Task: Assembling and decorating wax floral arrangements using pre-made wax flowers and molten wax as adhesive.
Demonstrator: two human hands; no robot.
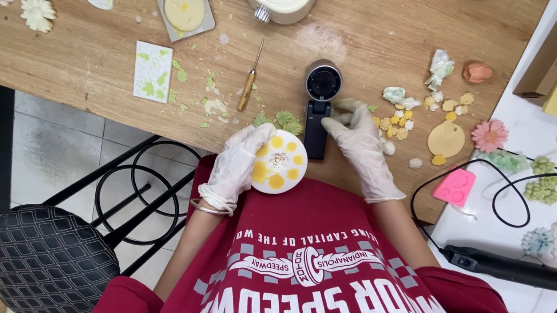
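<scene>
- Red printed shirt (345, 299) fills the bottom of the view, with a black quilted stool seat (49, 266) beside it.
- Left hand (239, 165), in a white glove, is closed around the edge of a round white disc (279, 163) dotted with yellow pieces, held just off the front edge of the wooden surface (100, 71).
- Right hand (361, 147), gloved too, rests on the surface with its fingers loosely spread, fingertips touching a small black camera on a stand (319, 107).
- Small yellow and green flower pieces (397, 123) lie scattered just beside the right hand.
- Wooden-handled pick (250, 86) lies left of the camera.
</scene>
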